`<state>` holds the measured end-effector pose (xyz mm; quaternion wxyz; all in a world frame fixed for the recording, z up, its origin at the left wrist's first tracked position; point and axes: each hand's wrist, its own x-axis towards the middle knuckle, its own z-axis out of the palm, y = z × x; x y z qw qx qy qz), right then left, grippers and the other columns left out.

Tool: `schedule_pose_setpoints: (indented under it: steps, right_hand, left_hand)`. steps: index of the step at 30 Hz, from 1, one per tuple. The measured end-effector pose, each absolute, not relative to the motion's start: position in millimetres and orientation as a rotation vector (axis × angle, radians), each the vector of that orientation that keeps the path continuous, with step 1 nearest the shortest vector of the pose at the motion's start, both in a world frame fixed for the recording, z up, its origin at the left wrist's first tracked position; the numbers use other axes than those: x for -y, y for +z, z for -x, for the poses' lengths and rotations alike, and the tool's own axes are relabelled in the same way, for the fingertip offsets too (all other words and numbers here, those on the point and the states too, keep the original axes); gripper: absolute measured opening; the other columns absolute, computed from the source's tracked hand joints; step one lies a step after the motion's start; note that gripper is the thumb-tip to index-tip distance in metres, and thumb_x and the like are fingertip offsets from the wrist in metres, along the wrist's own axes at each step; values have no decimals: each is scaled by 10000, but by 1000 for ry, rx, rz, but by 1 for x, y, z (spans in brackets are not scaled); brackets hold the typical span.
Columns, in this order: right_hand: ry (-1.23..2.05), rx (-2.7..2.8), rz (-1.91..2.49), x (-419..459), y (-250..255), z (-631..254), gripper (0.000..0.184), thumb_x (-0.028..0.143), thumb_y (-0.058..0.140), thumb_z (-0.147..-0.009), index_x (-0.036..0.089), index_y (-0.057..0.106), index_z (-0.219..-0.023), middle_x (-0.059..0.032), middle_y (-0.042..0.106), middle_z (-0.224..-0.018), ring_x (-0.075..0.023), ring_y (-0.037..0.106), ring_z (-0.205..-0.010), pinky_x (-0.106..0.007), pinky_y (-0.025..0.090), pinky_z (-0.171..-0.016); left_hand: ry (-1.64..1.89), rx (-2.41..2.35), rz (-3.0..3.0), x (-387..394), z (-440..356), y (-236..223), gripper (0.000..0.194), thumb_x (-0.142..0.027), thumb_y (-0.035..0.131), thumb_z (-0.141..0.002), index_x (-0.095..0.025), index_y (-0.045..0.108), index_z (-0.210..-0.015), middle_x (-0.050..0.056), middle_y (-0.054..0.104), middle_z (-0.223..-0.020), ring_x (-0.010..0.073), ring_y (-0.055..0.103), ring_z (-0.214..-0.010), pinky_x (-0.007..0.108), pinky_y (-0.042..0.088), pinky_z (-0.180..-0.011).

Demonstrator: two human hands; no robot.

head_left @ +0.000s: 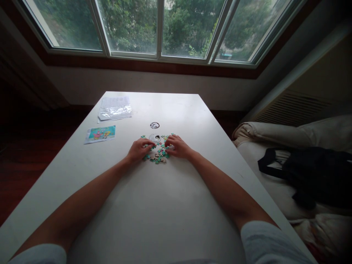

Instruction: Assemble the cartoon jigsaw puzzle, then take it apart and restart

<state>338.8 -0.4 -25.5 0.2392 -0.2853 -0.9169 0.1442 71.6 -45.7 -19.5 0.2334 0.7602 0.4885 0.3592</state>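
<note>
Daylit room, wide white-framed glass window (160, 29)
Dark-red wooden floor (16, 168); cream padded seat (277, 194) right of the white rectangular bench (154, 205).

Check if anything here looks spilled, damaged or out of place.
Nothing looks plainly damaged or spilled. The dark cloth lies crumpled on the sofa, slightly untidy. The puzzle pieces lie loose between the left hand and right hand, nothing odd.

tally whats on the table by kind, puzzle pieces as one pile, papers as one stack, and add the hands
Puzzle pile: 1
Far round item and near round item: 2
Cartoon picture: 1
Paper stack: 1
Left hand and right hand: 2
Total: 7
</note>
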Motion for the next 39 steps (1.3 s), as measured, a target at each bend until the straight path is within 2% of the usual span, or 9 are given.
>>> schedule_pose_setpoints:
  steps: [3, 10, 17, 22, 25, 30, 39]
  right_hand:
    - [427, 2441, 788, 2, -27, -333, 96, 322, 681, -907, 228, 697, -922, -54, 659, -940, -219, 548, -929, -369, 386, -894]
    - [488, 2276, 875, 14, -30, -313, 207, 433, 681, -933, 240, 749, -899, -46, 680, -886, -205, 564, -867, -383, 392, -896]
    - [503, 2288, 866, 18, -27, -309, 159, 361, 663, -939, 236, 712, -854, -28, 679, -851, -193, 581, -858, -389, 386, -952]
    - [474, 2224, 967, 15, -24, -314, 107, 293, 651, -904, 225, 661, -823, -27, 657, -837, -195, 556, -831, -359, 412, -867]
    - [374, 2165, 1041, 9, -21, -325, 28, 226, 618, -876, 223, 635, -854, -37, 648, -852, -211, 551, -850, -352, 418, -836]
    - [58, 2152, 1315, -5, -20, -349, 45, 186, 577, -862, 217, 608, -855, -70, 630, -841, -246, 521, -848, -384, 394, -834]
    - [-265, 2235, 1515, -13, -24, -366, 76, 151, 604, -841, 207, 638, -880, -156, 638, -937, -320, 478, -983, -448, 370, -835]
  left_hand:
    - [1036, -1256, -2001, 47, -72, -21, 187, -314, 654, -878, -259, 811, -963, 33, 768, -1021, 216, 682, -982, 333, 517, -893]
    - [1041, -1151, -1888, 52, -80, -21, 178, -311, 668, -867, -211, 798, -934, 40, 775, -912, 195, 699, -878, 280, 534, -787]
    - [1022, -1289, -1916, 55, -85, -22, 178, -313, 639, -850, -214, 772, -915, 15, 768, -881, 173, 680, -808, 284, 525, -770]
    - [958, -1379, -1987, 55, -81, -25, 178, -275, 600, -845, -226, 756, -917, 1, 757, -884, 164, 664, -791, 280, 521, -749]
    - [898, -1454, -2090, 54, -78, -24, 159, -233, 607, -833, -236, 746, -910, -2, 747, -884, 174, 651, -791, 309, 516, -776]
    - [885, -1532, -2289, 53, -73, -22, 122, -195, 633, -848, -244, 732, -901, 15, 740, -939, 223, 632, -935, 388, 468, -899]
    - [788, -1521, -2397, 52, -71, -25, 101, -260, 652, -892, -262, 747, -925, 41, 715, -1018, 261, 582, -1008, 434, 424, -927]
